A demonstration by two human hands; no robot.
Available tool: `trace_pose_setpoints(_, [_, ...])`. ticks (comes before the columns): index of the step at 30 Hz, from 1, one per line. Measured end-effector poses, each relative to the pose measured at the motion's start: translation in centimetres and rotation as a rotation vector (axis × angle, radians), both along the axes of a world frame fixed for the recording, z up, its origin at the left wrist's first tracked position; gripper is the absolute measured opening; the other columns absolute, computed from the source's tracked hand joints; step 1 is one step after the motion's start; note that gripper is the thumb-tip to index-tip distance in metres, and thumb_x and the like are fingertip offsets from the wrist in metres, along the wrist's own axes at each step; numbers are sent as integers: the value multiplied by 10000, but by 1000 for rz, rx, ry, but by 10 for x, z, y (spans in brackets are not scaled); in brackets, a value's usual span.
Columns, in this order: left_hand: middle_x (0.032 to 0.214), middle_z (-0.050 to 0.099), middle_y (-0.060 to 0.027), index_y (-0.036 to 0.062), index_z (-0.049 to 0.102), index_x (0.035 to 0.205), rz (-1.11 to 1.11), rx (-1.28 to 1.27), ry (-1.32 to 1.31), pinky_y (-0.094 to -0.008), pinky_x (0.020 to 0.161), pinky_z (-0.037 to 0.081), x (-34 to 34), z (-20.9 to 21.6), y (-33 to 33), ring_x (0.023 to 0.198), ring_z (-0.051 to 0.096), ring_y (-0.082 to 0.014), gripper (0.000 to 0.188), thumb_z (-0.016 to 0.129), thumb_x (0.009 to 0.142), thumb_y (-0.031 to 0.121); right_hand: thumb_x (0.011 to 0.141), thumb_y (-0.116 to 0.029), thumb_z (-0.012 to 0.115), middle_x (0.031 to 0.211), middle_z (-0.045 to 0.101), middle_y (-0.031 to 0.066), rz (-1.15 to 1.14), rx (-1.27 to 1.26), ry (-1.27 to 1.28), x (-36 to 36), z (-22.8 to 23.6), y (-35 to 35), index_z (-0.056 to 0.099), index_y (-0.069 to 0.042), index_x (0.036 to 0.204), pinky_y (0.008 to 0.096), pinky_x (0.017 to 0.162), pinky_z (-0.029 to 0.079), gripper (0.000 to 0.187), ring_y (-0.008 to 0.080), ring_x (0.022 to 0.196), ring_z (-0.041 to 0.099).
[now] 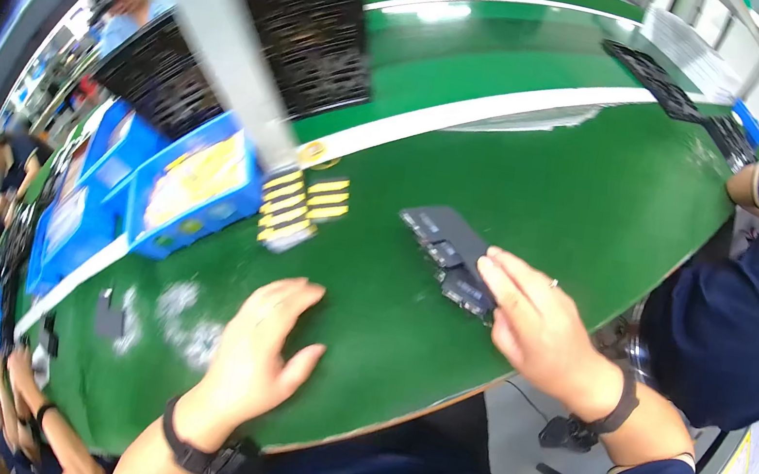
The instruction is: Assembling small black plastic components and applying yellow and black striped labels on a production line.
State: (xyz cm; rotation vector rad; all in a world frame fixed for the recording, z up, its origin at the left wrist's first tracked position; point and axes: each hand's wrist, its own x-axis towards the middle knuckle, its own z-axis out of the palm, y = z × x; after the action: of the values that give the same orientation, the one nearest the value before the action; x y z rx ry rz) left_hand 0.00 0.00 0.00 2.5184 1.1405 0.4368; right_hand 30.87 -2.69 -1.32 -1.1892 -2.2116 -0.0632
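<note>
My right hand point(538, 325), with a dark band on its wrist, grips one end of a row of flat dark grey modules point(447, 247). They overlap one another, and small connector-like details show along their near edge. Whether the row rests on the green table point(604, 182) or is held just above it, I cannot tell. Left of it, my left hand point(260, 347) hovers over the table with fingers and thumb apart, holding nothing. Farther left, a single flat dark grey piece point(109, 316) lies on the table beside pale scuffed patches point(189, 326).
Blue bins point(194, 199) stand at the left, one holding yellowish pieces. A grey post point(224, 27) with yellow-black striped tape point(287, 209) rises beside them. Black slotted trays point(307, 30) stand behind. A co-worker's dark sleeve point(743, 301) is at the right; other people's arms point(60, 435) show at lower left.
</note>
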Motion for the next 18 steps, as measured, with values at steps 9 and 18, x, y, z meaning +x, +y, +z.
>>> trace_pose_setpoints(9, [1350, 414, -182, 13, 229, 1400, 189, -91, -328, -357, 1050, 324, -18, -17, -6, 1260, 400, -307, 938, 773, 641, 109, 709, 27, 595, 1144, 546, 188, 108, -45, 80, -92, -6, -25, 492, 6, 1207, 371, 828, 484, 509, 325, 998, 570])
trace_pose_setpoints(18, [1275, 456, -194, 48, 200, 1417, 156, -196, -614, -366, 1038, 347, 31, -21, 21, 1215, 440, -287, 991, 796, 627, 94, 785, -14, 588, 1068, 573, 134, -48, -517, 677, -70, -8, -15, 549, 9, 1116, 325, 805, 466, 334, 231, 959, 586])
